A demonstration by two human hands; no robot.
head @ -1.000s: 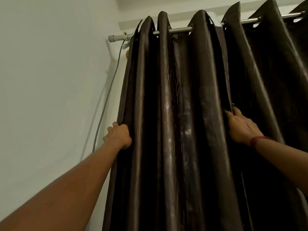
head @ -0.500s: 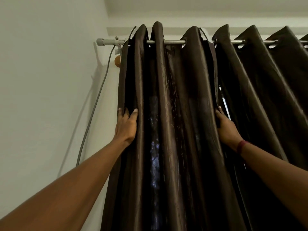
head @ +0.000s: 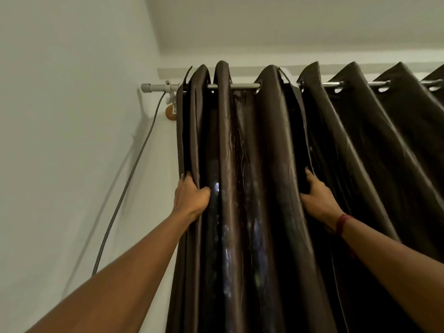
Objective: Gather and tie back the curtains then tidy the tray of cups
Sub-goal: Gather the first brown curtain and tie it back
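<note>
The dark brown curtain (head: pixel 269 140) fills the centre and right of the frame, hanging in deep folds from eyelets on a silver rod (head: pixel 245 86) that runs across the upper part. Its left folds are bunched close together near the rod's capped end; the folds to the right spread wider.

The left hand (head: pixel 192 200), at centre left, grips the outermost left fold, with fingers curled round its edge and the thumb pressing on the front. The right hand (head: pixel 317 198), at centre right, holds another fold, its fingertips tucked behind the fabric. The two hands are well apart, with several folds between them. A red band (head: pixel 342 223) circles the right wrist.

Left of the curtain, a grey cable (head: pixel 134 169) slants down the pale wall (head: pixel 60 140) from the rod's bracket. A small orange-brown round piece (head: pixel 170 112) sits just below that bracket.
</note>
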